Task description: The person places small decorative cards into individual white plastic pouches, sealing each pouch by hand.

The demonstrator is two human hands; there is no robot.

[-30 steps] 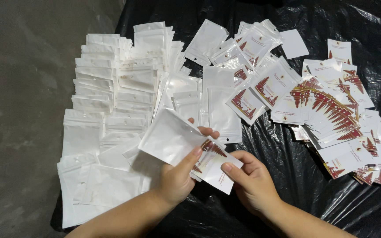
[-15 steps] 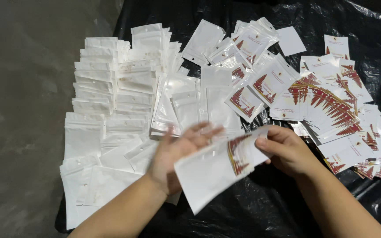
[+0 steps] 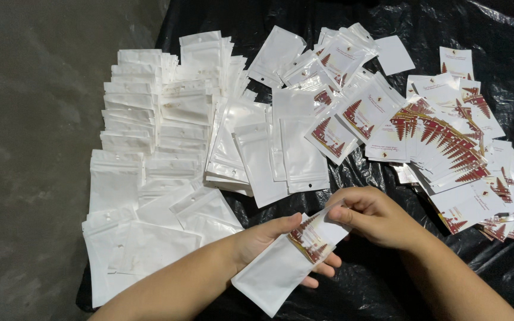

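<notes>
My left hand [image 3: 269, 241] lies palm up under a white zip pouch [image 3: 272, 273], thumb on top of it. Inside the pouch's mouth sits a white card with a dark red tree print [image 3: 309, 238]. My right hand [image 3: 373, 217] pinches the upper end of that card and pouch between thumb and forefinger. Both hands hover over the black plastic sheet [image 3: 358, 279] near its front edge.
Rows of empty white pouches [image 3: 150, 125] cover the left of the sheet. A fanned pile of printed cards [image 3: 447, 148] lies at the right. Several filled pouches [image 3: 340, 65] lie at the back. Grey concrete floor [image 3: 31, 148] is on the left.
The pouch has turned over and come down and toward me. My left hand moved from behind it to underneath, and my right hand now pinches the card end near the pouch mouth.
</notes>
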